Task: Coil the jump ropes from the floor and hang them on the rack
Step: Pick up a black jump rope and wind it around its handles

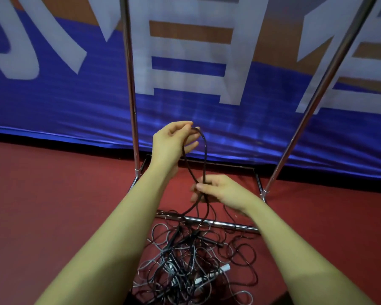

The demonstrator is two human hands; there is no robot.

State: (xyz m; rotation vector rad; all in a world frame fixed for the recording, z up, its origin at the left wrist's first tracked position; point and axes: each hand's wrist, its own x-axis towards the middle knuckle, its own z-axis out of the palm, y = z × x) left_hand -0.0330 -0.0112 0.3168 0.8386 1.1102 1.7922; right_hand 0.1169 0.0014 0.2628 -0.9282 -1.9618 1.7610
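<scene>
Banner (75, 102): blue, across the back from 9 to 3 o'clock.
Floor (53, 194): red.
Rack (131, 106): two chrome uprights at 11 and 1 o'clock, base bars on the floor — nothing hangs on it in view.
Ropes (191, 260): tangled heap at 6 o'clock, over the front base bar; no container.
Loop (204, 155): one dark rope raised between the hands, likely to size a coil.
Left hand (174, 142): pinches the loop's top, fingers curled.
Right hand (220, 190): pinches both strands below — tails trail into the heap.
</scene>
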